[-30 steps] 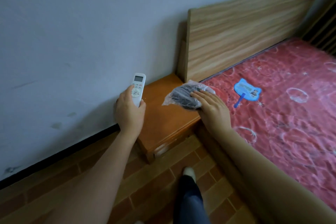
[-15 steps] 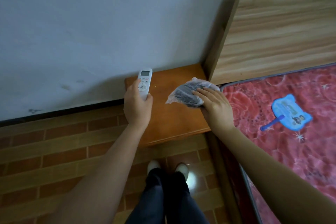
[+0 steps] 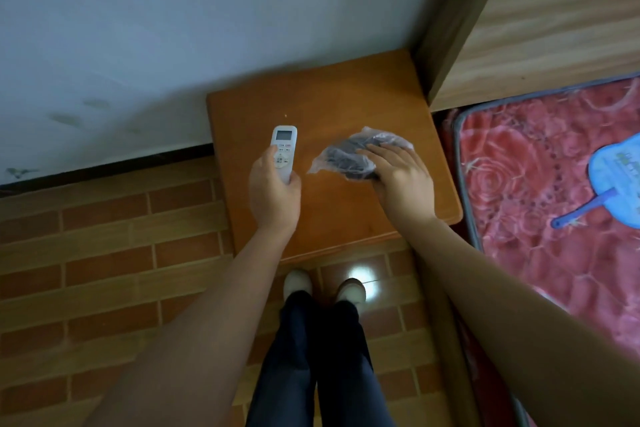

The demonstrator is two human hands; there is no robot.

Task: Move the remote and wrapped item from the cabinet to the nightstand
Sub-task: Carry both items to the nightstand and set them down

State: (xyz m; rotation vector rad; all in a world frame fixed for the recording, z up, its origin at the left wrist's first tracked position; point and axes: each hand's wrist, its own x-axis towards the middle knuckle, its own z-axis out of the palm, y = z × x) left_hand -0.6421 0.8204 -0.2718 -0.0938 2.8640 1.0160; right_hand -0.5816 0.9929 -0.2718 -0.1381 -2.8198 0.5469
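Both hands over the nightstand, each with its item

My left hand (image 3: 275,196) has its fingers curled round the white remote (image 3: 283,151), screen end pointing up-frame. My right hand (image 3: 401,178) has fingers spread over the wrapped item (image 3: 349,158), a dark bundle in clear plastic, mid-frame above the orange nightstand (image 3: 346,107); can't tell if it's touching the top. Red mattress (image 3: 540,166) at right.

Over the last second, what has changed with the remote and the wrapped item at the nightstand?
The person stepped up to the nightstand, so both hands now hang over its top rather than its near edge. The left hand brought the remote in from beside the nightstand to over its left half. Unchanged: that grip, and the right hand holding the wrapped item. Nothing released; contact with the top is unclear.
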